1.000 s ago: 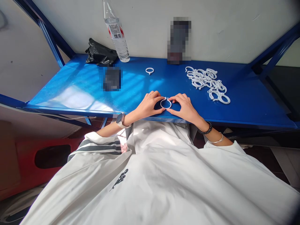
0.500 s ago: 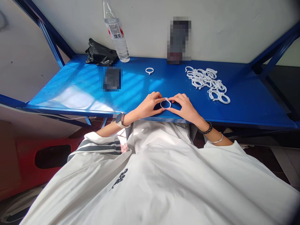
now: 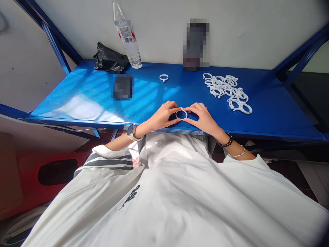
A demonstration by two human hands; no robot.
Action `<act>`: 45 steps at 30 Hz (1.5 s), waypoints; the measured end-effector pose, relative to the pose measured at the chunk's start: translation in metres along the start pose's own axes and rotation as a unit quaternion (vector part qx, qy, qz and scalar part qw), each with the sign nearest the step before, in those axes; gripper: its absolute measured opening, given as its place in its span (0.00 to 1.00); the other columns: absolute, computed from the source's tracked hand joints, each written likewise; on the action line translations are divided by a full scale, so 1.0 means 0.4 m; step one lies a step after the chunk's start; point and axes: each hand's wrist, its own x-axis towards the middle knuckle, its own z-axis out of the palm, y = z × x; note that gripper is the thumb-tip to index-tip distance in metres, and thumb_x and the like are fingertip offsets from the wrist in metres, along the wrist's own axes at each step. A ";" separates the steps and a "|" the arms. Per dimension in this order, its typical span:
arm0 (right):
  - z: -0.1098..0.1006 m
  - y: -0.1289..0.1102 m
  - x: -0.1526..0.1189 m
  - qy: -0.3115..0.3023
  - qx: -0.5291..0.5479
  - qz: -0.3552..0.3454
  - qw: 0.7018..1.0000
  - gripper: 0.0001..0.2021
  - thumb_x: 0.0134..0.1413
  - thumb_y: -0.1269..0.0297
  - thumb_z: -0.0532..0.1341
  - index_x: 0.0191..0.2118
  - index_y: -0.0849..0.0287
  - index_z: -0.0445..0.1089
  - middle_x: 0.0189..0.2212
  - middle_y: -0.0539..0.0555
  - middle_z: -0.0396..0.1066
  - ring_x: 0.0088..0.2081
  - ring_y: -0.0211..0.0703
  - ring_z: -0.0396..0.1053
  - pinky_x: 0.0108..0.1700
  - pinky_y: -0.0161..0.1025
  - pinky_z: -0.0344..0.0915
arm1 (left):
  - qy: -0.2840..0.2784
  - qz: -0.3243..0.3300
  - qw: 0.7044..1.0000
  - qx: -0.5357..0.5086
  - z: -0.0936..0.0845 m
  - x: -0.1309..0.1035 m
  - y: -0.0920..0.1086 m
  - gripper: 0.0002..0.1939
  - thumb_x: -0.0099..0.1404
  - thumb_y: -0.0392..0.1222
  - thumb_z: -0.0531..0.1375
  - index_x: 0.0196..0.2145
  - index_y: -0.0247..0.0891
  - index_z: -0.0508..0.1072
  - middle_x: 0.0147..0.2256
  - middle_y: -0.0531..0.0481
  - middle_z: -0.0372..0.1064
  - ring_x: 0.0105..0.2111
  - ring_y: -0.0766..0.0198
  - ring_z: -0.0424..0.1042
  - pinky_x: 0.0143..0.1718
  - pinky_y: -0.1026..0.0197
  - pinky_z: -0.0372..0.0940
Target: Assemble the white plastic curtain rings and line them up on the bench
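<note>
Between my two hands, near the front edge of the blue table (image 3: 151, 103), is a white plastic ring (image 3: 176, 115) that looks like a curtain ring. My left hand (image 3: 164, 116) grips its left side with thumb and fingertips. From the other side my right hand (image 3: 203, 117) pinches the same ring. A small knob or joint shows at the ring's far edge. Another white ring (image 3: 163, 78) lies alone farther back on the tabletop. To the right rests a loose pile of several similar white rings (image 3: 226, 90), some overlapping.
A clear water bottle (image 3: 131, 48) stands at the back left beside a crumpled black plastic bag (image 3: 109, 59). A dark blurred-out object (image 3: 123, 86) lies in front of them. Another dark blurred object (image 3: 196, 44) leans on the wall. Blue metal bars (image 3: 55, 46) flank the table.
</note>
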 end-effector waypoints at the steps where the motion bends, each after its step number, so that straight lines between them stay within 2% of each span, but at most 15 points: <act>1: 0.000 0.000 0.000 0.000 0.000 0.000 1.000 0.17 0.64 0.48 0.61 0.51 0.52 0.73 0.41 0.58 0.70 0.47 0.57 0.65 0.50 0.53 0.63 | 0.002 0.001 1.000 -0.002 0.000 0.000 -0.001 0.26 0.73 0.56 0.55 0.60 0.38 0.72 0.49 0.36 0.67 0.47 0.50 0.67 0.50 0.49 0.64; 10: -0.005 -0.012 0.001 -0.005 0.010 0.006 1.000 0.13 0.62 0.55 0.63 0.48 0.54 0.72 0.42 0.58 0.72 0.47 0.57 0.66 0.49 0.52 0.62 | 0.010 0.005 1.000 -0.006 0.003 -0.002 0.000 0.26 0.71 0.56 0.57 0.60 0.38 0.71 0.50 0.36 0.67 0.49 0.49 0.67 0.51 0.48 0.64; 18: -0.005 -0.016 0.005 0.019 0.044 -0.002 0.999 0.05 0.63 0.63 0.59 0.39 0.54 0.72 0.40 0.56 0.73 0.45 0.54 0.68 0.49 0.51 0.64 | 0.001 -0.006 1.000 0.010 -0.001 0.000 0.008 0.26 0.69 0.56 0.60 0.57 0.38 0.73 0.50 0.37 0.67 0.50 0.48 0.67 0.50 0.48 0.63; 21: -0.004 -0.010 0.006 0.035 0.049 0.002 0.998 0.05 0.61 0.65 0.60 0.42 0.54 0.70 0.39 0.56 0.73 0.44 0.54 0.68 0.48 0.50 0.64 | -0.003 0.005 1.000 0.007 0.000 0.001 0.007 0.24 0.70 0.54 0.59 0.58 0.38 0.72 0.51 0.37 0.67 0.51 0.48 0.67 0.51 0.48 0.63; 24: -0.001 -0.004 0.006 0.041 0.044 0.001 0.998 0.09 0.61 0.64 0.61 0.47 0.54 0.70 0.40 0.56 0.72 0.44 0.54 0.67 0.49 0.50 0.64 | -0.004 0.024 1.000 -0.008 0.002 0.000 0.007 0.23 0.70 0.49 0.59 0.59 0.39 0.71 0.53 0.37 0.67 0.52 0.48 0.67 0.54 0.46 0.63; 30: 0.000 -0.003 0.006 0.023 0.034 -0.008 0.999 0.05 0.62 0.63 0.61 0.41 0.54 0.73 0.41 0.57 0.72 0.46 0.55 0.67 0.50 0.53 0.64 | 0.038 0.031 0.998 -0.031 0.007 -0.003 -0.001 0.24 0.70 0.40 0.56 0.63 0.39 0.64 0.58 0.37 0.63 0.57 0.49 0.66 0.56 0.47 0.65; 33: -0.002 -0.009 0.004 0.013 0.034 -0.003 0.999 0.04 0.61 0.63 0.62 0.40 0.54 0.74 0.41 0.57 0.72 0.47 0.56 0.67 0.51 0.54 0.63 | 0.062 0.022 0.997 -0.029 0.011 -0.002 -0.008 0.22 0.71 0.36 0.53 0.61 0.38 0.64 0.57 0.37 0.64 0.56 0.51 0.66 0.54 0.50 0.67; 45: -0.008 -0.017 0.005 -0.015 0.043 -0.019 0.999 0.06 0.62 0.63 0.62 0.41 0.53 0.75 0.42 0.57 0.74 0.47 0.55 0.67 0.51 0.53 0.62 | 0.068 0.017 0.997 -0.015 0.017 0.001 -0.016 0.11 0.72 0.41 0.55 0.51 0.38 0.69 0.51 0.39 0.66 0.51 0.52 0.68 0.51 0.49 0.67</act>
